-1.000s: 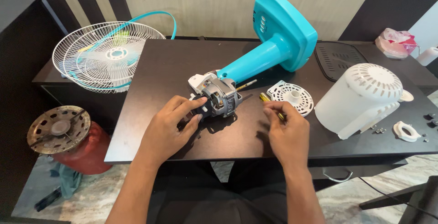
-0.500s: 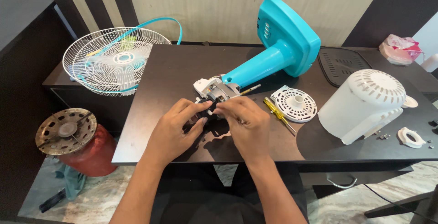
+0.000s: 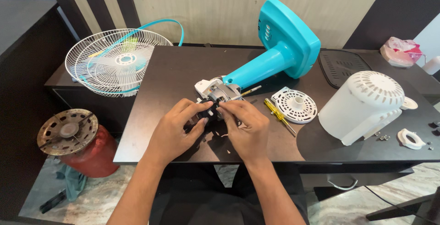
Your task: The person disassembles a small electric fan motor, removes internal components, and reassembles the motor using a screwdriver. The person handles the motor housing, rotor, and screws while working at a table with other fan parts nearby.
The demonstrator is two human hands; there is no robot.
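A teal fan stand (image 3: 280, 53) lies on its side across the dark table (image 3: 174, 76), with its bare motor (image 3: 219, 92) pointing toward me. My left hand (image 3: 176, 131) cups the near side of the motor from the left. My right hand (image 3: 245, 126) pinches at the motor's front, fingertips meeting those of the left hand. What lies between the fingertips is hidden. A yellow-handled screwdriver (image 3: 278, 115) rests on the table just right of my right hand.
A round white vent cover (image 3: 294, 104) and a white motor housing (image 3: 364, 108) sit to the right, with a small white ring (image 3: 411, 138) and loose screws (image 3: 382, 137) near it. A wire fan grille (image 3: 117, 62) overhangs the left end. A red gas cylinder (image 3: 75, 144) stands on the floor.
My right hand has left the screwdriver lying on the table and moved left to the motor, where it now meets my left hand. The view has shifted slightly.
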